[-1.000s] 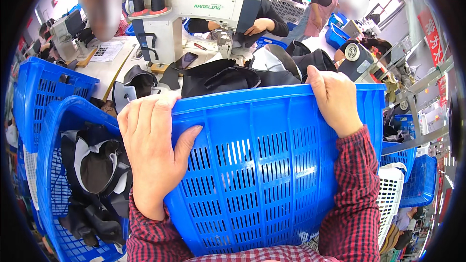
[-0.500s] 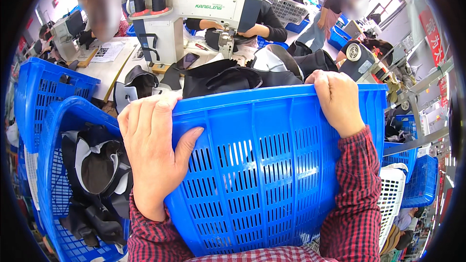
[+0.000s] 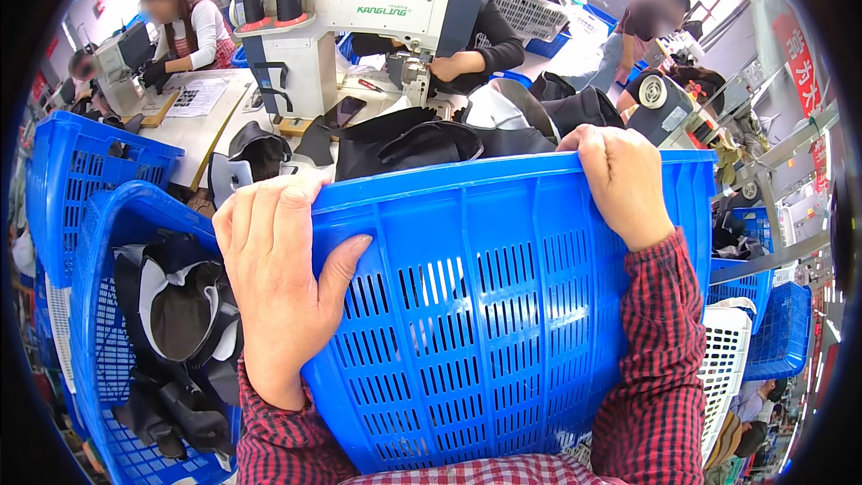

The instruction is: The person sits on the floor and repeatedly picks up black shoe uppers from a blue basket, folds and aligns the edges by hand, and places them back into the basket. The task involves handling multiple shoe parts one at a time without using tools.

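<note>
Both hands grip a slotted blue plastic basket (image 3: 485, 323) (tilted toward the person). Left hand (image 3: 278, 278) clasps its rim; right hand (image 3: 624, 181) clenches the far corner

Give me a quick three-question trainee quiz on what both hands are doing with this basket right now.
1. True or false: both hands grip the same blue basket.
2. Where is the left hand? A) basket's left rim B) sewing machine C) paper sheet
3. What lies in the other blue basket at lower left?

Key: 1 true, the right hand holds the far rim. 2 A. 3 dark fabric pieces.
</note>
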`<state>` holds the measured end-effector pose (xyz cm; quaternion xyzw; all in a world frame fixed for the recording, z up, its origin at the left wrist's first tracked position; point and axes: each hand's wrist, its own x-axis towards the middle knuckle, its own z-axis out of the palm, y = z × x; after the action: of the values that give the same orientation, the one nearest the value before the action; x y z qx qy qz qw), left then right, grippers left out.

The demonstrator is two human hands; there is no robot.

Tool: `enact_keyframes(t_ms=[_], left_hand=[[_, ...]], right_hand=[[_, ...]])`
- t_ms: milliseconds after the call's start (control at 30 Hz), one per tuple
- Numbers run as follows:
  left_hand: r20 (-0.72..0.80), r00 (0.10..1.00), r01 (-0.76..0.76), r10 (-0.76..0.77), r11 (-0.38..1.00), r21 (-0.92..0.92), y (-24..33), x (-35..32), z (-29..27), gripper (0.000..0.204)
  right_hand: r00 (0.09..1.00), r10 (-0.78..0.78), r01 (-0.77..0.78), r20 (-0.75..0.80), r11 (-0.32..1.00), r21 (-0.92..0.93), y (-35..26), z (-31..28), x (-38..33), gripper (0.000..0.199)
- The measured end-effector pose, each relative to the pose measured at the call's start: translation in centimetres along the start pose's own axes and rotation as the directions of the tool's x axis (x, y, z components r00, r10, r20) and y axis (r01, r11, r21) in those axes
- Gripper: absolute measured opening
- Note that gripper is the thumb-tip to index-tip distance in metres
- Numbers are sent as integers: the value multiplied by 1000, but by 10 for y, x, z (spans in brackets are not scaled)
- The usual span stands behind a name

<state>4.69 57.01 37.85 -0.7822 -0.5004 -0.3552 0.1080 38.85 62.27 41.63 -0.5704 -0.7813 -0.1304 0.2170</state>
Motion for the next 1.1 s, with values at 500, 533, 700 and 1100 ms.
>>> enact_keyframes(t_ms=[500,533,700,1100], left_hand=[[5,1000,2,-2,1000,6,1,0,0,54],[7,1000,7,-7,1000,4,1,0,0,54],[0,1000,9,-9,1000,16,1,0,1,54],[15,1000,11,-11,1000,20,1,-1,1,54]], right_hand=[[998,15,-14,58,1000,-12,-1,-1,-1,42],[999,-11,11,31,1000,-9,-1,-1,-1,39],[997,-69,68,-19,997,-44,1,2,0,33],[992,-120,116,-25,987,-111,1,1,-1,24]])
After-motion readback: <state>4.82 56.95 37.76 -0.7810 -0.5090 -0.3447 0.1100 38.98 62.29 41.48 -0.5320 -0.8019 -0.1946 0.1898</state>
